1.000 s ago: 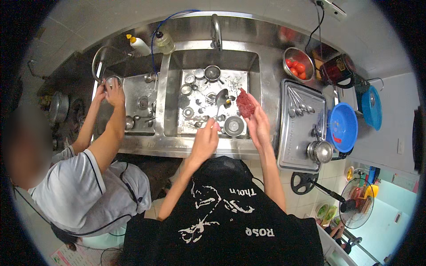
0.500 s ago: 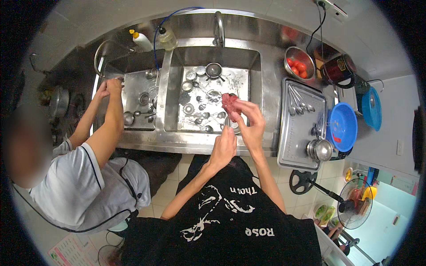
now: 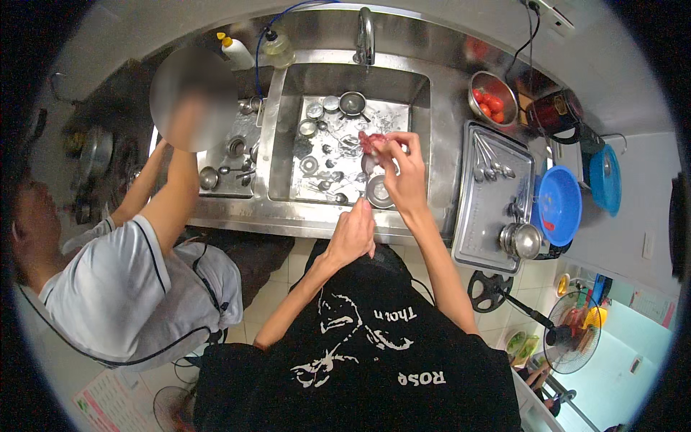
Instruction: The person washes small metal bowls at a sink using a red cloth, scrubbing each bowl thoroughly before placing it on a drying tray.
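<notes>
Over the right-hand sink basin (image 3: 281,144), my right hand (image 3: 404,169) pinches a red mesh scrubber (image 3: 371,142). My left hand (image 3: 353,232), lower and nearer to me, is closed around the thin handle of what looks like a spoon (image 3: 368,167); its far end lies just below the scrubber. Beside my hands, a round metal bowl (image 3: 379,193) rests in the basin. Several spoons (image 3: 332,196), small round metal cups (image 3: 308,128), a small dark pan (image 3: 352,105) and a dark scouring pad (image 3: 303,147) lie on the wet basin floor.
At left, a co-worker's arm (image 3: 180,176) reaches over the other basin. A tray (image 3: 479,223) with spoons and stacked metal bowls (image 3: 524,240) sits on the right, beside a blue basin (image 3: 559,205) and a bowl of tomatoes (image 3: 491,106). The faucet (image 3: 366,36) stands behind the sink.
My right hand and the scrubber have moved slightly up, away from my left hand, uncovering the round bowl. My left hand has shifted a little left.
</notes>
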Tool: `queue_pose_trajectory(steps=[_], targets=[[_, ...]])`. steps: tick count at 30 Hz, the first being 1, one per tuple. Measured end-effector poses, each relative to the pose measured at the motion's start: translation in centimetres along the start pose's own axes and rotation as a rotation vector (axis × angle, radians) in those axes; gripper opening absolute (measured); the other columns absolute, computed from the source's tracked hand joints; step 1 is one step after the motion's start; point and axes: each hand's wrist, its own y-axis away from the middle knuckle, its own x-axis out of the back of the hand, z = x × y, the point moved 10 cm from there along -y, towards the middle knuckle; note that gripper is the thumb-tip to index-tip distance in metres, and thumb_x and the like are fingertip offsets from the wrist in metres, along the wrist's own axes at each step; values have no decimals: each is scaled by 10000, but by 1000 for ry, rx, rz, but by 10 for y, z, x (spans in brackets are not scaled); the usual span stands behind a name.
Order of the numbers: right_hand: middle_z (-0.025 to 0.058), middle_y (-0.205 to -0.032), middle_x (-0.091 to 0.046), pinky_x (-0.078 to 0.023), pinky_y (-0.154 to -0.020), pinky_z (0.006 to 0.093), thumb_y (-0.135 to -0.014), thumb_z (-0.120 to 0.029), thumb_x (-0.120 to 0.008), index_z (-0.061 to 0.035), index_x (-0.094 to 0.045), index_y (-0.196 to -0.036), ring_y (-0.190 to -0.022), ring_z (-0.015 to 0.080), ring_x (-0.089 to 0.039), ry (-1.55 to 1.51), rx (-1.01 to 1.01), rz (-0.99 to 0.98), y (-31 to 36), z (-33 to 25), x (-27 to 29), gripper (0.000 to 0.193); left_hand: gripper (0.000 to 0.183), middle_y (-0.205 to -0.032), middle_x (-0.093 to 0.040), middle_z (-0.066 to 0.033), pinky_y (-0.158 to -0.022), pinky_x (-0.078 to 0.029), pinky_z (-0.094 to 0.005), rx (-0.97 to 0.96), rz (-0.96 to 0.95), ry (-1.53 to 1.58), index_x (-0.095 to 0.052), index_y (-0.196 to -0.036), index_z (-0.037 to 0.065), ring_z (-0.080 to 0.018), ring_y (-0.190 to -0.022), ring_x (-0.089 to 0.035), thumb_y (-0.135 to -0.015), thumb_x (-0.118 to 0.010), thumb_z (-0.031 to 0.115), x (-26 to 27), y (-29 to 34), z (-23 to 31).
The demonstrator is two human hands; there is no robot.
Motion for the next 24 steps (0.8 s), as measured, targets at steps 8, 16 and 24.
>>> queue_pose_trajectory(steps=[8,16,24], targets=[[123,-1079,-581,-523,-866,398,-845,9,-675,-51,-695,-1037,-1029,300,-602,-191,-145,-153,8,-6,-11,201,333,-491,-451,-98,-345,-471,-376,115,50,241,-411,-911,-16,-234,-329,-503,-1096,-314,244,18,-1,-23],[136,-1086,-613,-573,-723,316,-842,-6,-678,-39,-726,-1086,-933,240,-649,27,53,-218,1,0,-31,251,342,-481,-452,-112,-352,-485,-396,4,61,-27,-417,-906,-21,-248,-340,-517,-1098,-304,240,18,-6,-11],[124,-1048,-639,-545,-806,392,-852,-74,-671,-79,-746,-1060,-948,262,-641,69,-23,-218,-3,28,-30,221,327,-476,-470,-151,-344,-486,-399,125,-3,42,-414,-917,-49,-297,-383,-587,-1092,-323,211,17,-8,-31]])
